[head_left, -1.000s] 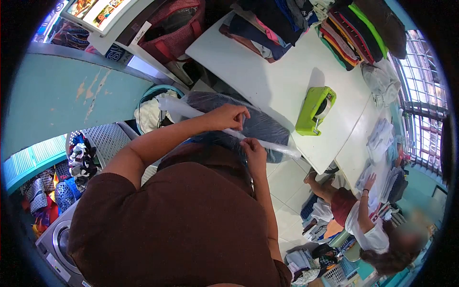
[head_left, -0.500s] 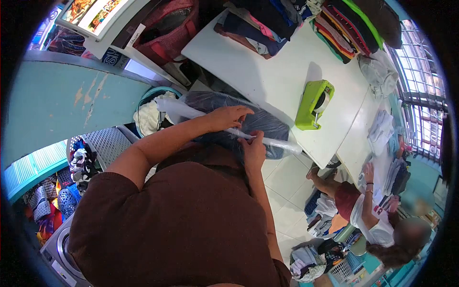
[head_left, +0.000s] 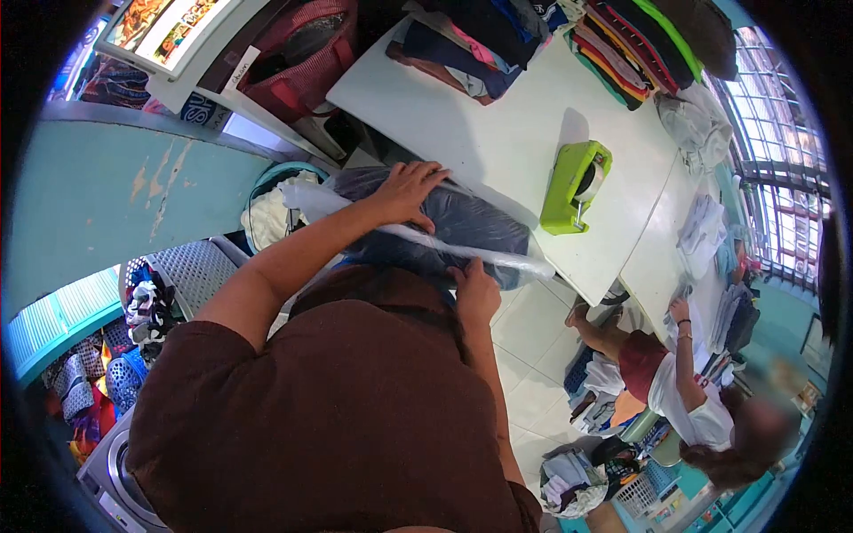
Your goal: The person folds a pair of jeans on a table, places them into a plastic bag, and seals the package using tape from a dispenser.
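Note:
A bundle of dark cloth wrapped in clear plastic (head_left: 489, 224) lies in front of my body, beside the white table's near edge. A whitish folded strip of the plastic wrap (head_left: 515, 261) runs lengthwise across it. My left hand (head_left: 407, 195) rests on the bundle's upper left part, fingers stretched out and thumb apart. Lower down, my right hand (head_left: 477, 293) has its fingers bent and pinched at the near edge of that plastic strip. On the table beyond stands a green tape dispenser (head_left: 576, 188) with a roll of tape.
Folded clothes (head_left: 471, 49) and more stacks (head_left: 622, 53) lie at the white table's (head_left: 524, 133) far side. A red bag (head_left: 302, 75) is at upper left. Below it stands a basket of cloth (head_left: 271, 218). A co-worker (head_left: 684, 382) handles clothes at right, near laundry baskets.
My left hand has moved off the plastic strip, up and left, and its fingers have spread on the bundle. My right hand has shifted slightly down and right along the strip.

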